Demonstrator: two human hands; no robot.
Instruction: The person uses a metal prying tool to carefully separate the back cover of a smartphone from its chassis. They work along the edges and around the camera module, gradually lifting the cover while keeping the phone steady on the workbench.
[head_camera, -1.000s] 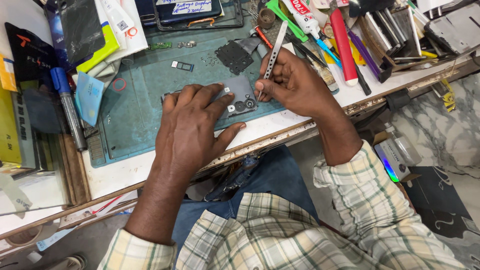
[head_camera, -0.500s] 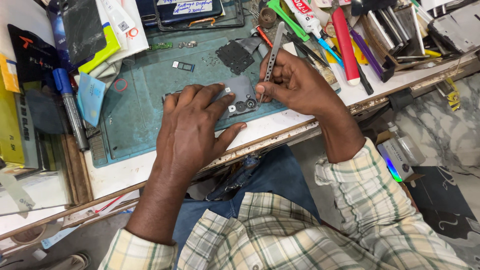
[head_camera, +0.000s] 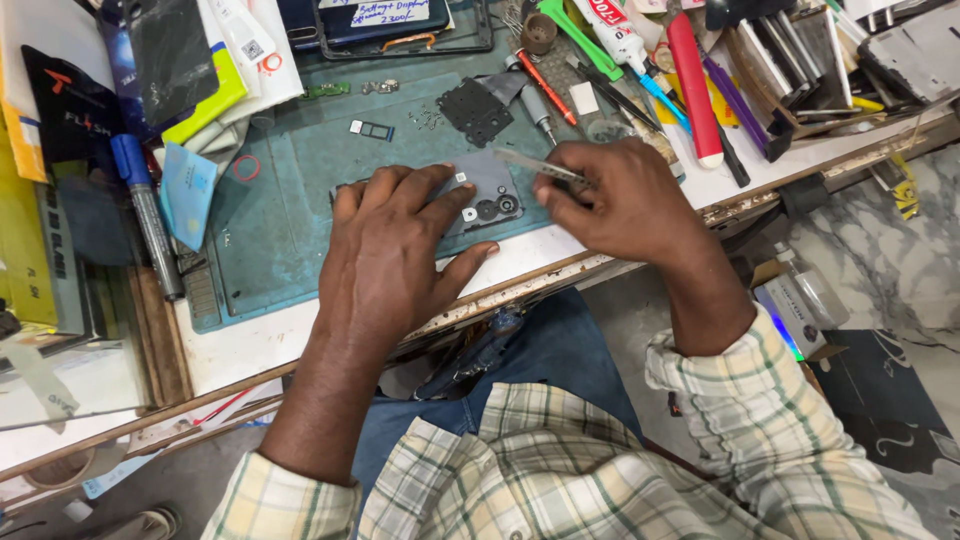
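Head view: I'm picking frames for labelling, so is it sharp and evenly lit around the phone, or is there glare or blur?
Head view: even, soft light with faint shadows; the grey phone under the left hand is sharp, the tweezers in the right hand slightly soft; mild sheen on the teal mat; edges bend slightly.

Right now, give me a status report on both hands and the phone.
Left hand flat on the grey phone back, pinning it to the teal work mat. Right hand grips metal tweezers, tips over the phone. Loose tools crowd the far edge.
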